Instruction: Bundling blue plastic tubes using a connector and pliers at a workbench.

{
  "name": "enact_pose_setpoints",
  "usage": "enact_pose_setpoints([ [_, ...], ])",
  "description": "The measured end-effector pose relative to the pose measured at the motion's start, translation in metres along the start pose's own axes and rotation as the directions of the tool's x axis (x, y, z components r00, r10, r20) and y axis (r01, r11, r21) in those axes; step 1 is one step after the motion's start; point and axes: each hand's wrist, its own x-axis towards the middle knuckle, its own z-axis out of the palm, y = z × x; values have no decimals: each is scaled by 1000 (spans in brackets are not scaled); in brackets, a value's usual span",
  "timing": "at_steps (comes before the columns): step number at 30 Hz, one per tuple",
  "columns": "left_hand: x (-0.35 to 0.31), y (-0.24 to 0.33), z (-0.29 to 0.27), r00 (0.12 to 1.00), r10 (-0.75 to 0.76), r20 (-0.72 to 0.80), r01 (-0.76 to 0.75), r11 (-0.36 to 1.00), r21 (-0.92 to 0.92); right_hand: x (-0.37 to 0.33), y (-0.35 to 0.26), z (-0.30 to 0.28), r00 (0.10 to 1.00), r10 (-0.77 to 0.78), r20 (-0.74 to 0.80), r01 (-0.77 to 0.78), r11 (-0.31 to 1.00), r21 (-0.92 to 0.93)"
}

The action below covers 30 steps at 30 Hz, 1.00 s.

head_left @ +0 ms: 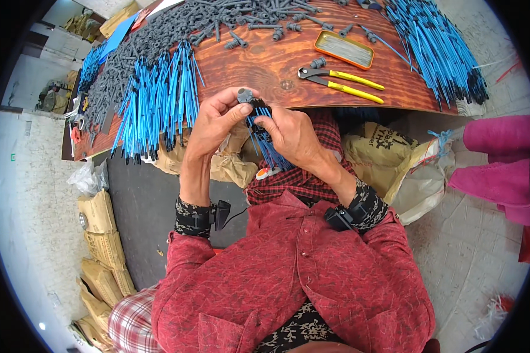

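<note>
At the near edge of the surface [253, 67], I have my left grip [211, 122] pinched on a grey plastic fitting [245, 95] and my right grip [296, 136] closed around blue rods [271, 152]; the rods hang below it, their black ends [259, 108] just beside the fitting. Farther in, I see yellow-handled pliers [353, 91], then an orange-rimmed tray [340, 58], and grey fittings [200, 16] heaped along the far edge.

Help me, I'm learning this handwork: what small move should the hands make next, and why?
Probably turn the grey fitting slightly, to check whether it meets the dark rod tips. The left hand pinches the fitting close to those tips, while the right hand grips the bunched blue rods. This view hides whether they are joined, so looking first seems wise.
</note>
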Motion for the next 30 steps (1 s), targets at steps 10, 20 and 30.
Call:
enact_pose_setpoints([
  [10,-46,38,-1,993,-1,-115,14,994,105,14,-23,9,985,-136,107,118,981,156],
  [20,-60,18,-56,933,-48,-355,56,998,10,70,-13,71,917,-219,334,121,949,292],
  [30,-166,16,-61,680,8,-733,-30,999,-17,63,-54,152,666,-474,576,167,847,505],
])
